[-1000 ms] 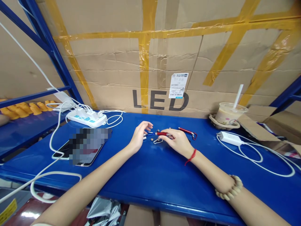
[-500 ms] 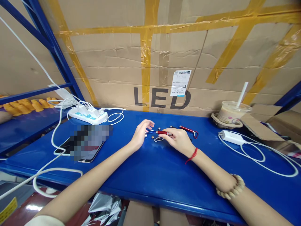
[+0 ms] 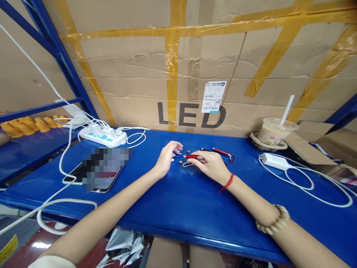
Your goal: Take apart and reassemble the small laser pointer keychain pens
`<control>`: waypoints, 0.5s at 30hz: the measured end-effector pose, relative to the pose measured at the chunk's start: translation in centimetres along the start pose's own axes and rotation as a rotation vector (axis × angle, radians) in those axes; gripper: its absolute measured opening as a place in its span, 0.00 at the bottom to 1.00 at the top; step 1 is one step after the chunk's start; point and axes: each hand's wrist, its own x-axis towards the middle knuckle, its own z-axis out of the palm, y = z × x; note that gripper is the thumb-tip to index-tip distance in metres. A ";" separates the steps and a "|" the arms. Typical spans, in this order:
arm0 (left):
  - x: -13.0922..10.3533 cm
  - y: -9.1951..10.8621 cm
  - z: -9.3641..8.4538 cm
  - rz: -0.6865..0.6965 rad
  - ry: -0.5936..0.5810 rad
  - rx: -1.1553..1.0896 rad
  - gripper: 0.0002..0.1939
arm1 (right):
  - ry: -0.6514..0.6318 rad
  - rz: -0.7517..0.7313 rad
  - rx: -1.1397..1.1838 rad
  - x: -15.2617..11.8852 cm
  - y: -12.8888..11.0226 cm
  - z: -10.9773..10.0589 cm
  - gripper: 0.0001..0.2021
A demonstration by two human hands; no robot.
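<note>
My right hand (image 3: pixel 213 163) is closed round a slim red metal tube (image 3: pixel 191 156), thumb and fingers near its right end. A thin blue-and-silver rod (image 3: pixel 180 154) lies between that tube's left end and my left hand (image 3: pixel 166 159). My left fingers are curled round the rod's far part, which they hide. Whether rod and tube touch is too small to tell. Just below the tube are a silver clip (image 3: pixel 187 164) and a small round piece (image 3: pixel 180 162). Behind my right hand rests a second red tube (image 3: pixel 221 151), with a red carabiner (image 3: pixel 231 158) at its end.
Two phones (image 3: pixel 111 178) lie at the left, below a white power strip (image 3: pixel 104 137) with plugs and cables. At the right stand a drink cup (image 3: pixel 275 132) with a straw and a white charger (image 3: pixel 275 161) with its cable. A large taped carton (image 3: pixel 134 82) backs the blue table (image 3: pixel 178 216).
The view has shifted very slightly. Both hands keep their places, with the red tube and the thin rod held as before.
</note>
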 end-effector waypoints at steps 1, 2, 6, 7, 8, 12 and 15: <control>0.0 0.0 0.0 -0.002 0.003 0.001 0.13 | -0.002 0.002 -0.009 0.0 0.0 0.0 0.13; 0.0 0.0 0.0 -0.003 0.005 0.002 0.13 | 0.000 0.008 -0.019 0.0 0.0 0.0 0.13; 0.0 -0.1 0.0 0.010 0.004 0.007 0.13 | 0.002 0.030 -0.018 0.0 0.1 0.1 0.15; 0.0 -0.1 0.0 0.013 0.005 0.007 0.13 | -0.002 0.029 -0.014 0.0 0.1 0.1 0.15; 0.0 -0.1 0.0 0.015 0.007 0.007 0.13 | -0.007 0.026 -0.010 0.0 0.1 0.1 0.15; 0.0 -0.1 0.0 0.011 0.011 0.007 0.13 | -0.028 0.003 -0.020 0.0 0.0 -0.1 0.14; 0.1 -0.1 0.0 0.009 0.019 0.010 0.13 | -0.026 -0.004 -0.039 0.0 -0.2 -0.3 0.14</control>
